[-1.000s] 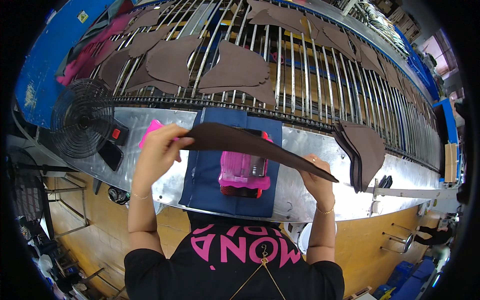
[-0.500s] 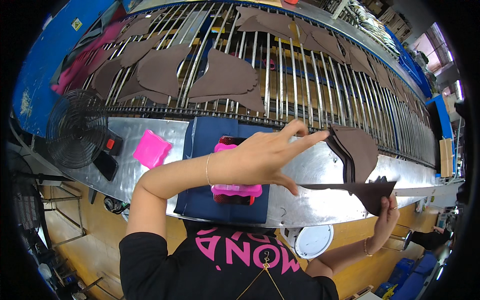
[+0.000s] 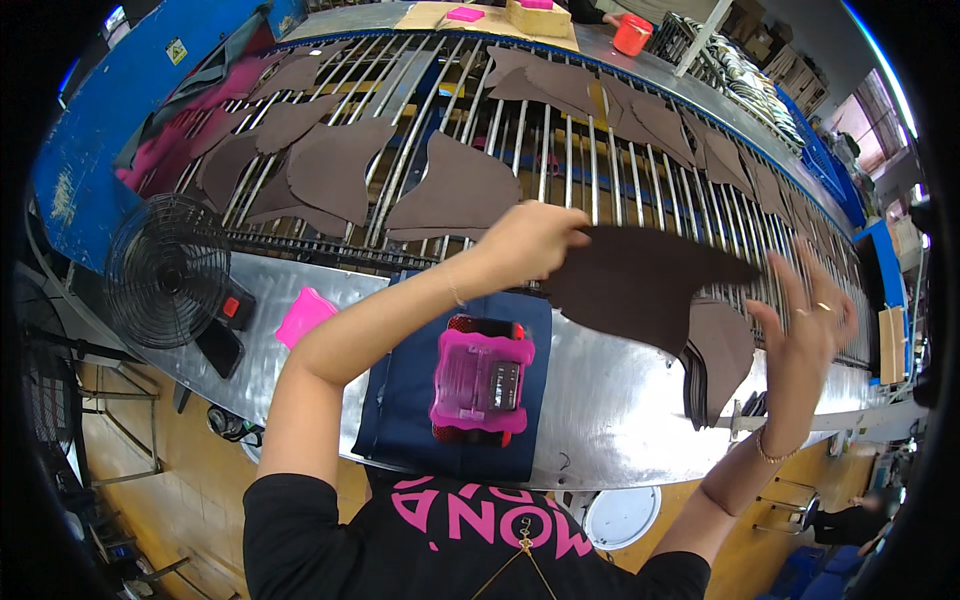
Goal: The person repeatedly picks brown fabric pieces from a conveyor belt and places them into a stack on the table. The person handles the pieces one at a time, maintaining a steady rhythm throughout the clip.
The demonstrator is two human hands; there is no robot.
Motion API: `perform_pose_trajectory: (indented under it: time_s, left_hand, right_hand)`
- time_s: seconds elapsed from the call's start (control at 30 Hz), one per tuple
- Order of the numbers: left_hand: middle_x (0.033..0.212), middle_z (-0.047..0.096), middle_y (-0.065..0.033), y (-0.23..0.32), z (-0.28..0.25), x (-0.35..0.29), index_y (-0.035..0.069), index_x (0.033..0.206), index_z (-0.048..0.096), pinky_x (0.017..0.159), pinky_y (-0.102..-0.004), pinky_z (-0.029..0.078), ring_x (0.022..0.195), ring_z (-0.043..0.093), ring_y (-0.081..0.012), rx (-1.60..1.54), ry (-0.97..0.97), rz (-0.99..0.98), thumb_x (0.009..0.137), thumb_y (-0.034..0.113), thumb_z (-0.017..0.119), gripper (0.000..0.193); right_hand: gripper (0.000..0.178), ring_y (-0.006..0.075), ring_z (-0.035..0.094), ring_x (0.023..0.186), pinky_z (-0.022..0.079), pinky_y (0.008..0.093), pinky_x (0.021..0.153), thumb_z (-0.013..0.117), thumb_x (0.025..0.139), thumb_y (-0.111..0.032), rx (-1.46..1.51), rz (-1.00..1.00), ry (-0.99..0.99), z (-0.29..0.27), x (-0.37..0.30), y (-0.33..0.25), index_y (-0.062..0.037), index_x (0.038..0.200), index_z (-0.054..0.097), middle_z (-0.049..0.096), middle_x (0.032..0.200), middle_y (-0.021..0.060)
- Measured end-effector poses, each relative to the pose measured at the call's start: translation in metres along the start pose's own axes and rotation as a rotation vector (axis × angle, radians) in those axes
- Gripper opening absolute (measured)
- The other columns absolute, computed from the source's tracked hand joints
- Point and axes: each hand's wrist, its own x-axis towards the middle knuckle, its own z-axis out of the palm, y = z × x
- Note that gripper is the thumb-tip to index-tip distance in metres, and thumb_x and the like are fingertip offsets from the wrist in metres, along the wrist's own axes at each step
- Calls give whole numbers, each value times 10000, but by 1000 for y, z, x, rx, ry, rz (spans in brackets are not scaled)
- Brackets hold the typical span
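Head view: left hand [image 3: 532,242] pinches brown panel [image 3: 635,285], blurred right hand [image 3: 808,320] seems spread, pink tray [image 3: 447,395] holds dark block [image 3: 503,386]

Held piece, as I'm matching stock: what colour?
The held piece is dark brown, shown in the head view.

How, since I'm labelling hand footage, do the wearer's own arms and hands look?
The sleeves are short and black. The left hand wears no glove, with a thin bracelet at the wrist; the right hand, also gloveless, has a gold-coloured ring and thicker bracelet.
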Motion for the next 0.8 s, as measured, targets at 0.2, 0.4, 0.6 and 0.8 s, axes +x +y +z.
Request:
perform_pose_trajectory:
  time_s: [0.2, 0.4, 0.6, 0.8]
  left_hand:
    - [891, 608, -133, -133, -11, -1, -39, 1241, 414, 393, -238, 464, 464, 587, -141, -795, 332, -504, 915, 88, 527, 367]
    - [1005, 600, -196, -237, -16, 4, -54, 1385, 282, 385, -247, 462, 515, 612, -162, -769, 565, -768, 891, 35, 523, 556]
    - [636, 580, -143, -268, -24, -2, -85, 977, 474, 319, -271, 424, 414, 569, -189, -575, 602, -739, 844, 157, 651, 327]
    - [439, 431, -17, -215, -36, -19, 48, 687, 481, 278, -248, 219, 298, 369, -101, -267, 424, -590, 821, 340, 697, 387]
  right_hand:
    - [334, 246, 461, 1186, 268, 423, 1023, 639, 841, -252, 255, 328, 157, 46, -52, 45, -139, 1154, 619, 547, 1266, 65]
    - [287, 240, 460, 1195, 253, 420, 1016, 656, 828, -235, 231, 451, -205, 105, -118, 40, -141, 1097, 625, 524, 1283, 45]
    - [255, 287, 505, 1114, 351, 407, 955, 655, 828, -211, 311, 574, -278, 120, -168, 58, -92, 1054, 641, 548, 1226, 112]
    - [384, 360, 578, 978, 450, 386, 866, 679, 790, -268, 269, 939, -258, 202, -263, 101, 40, 1018, 652, 613, 1011, 234]
